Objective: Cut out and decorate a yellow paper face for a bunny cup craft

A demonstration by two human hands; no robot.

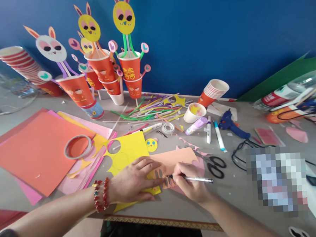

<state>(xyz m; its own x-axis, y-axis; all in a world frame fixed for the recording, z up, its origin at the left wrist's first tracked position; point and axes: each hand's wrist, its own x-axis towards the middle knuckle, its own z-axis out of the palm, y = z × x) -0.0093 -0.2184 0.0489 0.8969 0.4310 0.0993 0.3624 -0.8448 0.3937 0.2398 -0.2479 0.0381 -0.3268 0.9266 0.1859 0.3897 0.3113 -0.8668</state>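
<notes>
My left hand lies flat with fingers spread across yellow paper and the edge of a peach sheet. Pinched in my right hand is a pen, its dark tip on or close to the peach sheet. Small cut-out holes show in that sheet between my hands. Round holes and a drawn circle mark the yellow paper. Just behind sits a small yellow face cut-out. Scissors with dark handles rest right of my right hand, their blades partly hidden by paper scraps.
Red paper-cup figures with rabbit faces stand along the blue wall. Coloured sheets and a tape roll lie at left. Pipe cleaners, markers, a glue gun, its cord and a cup stack lie behind and right.
</notes>
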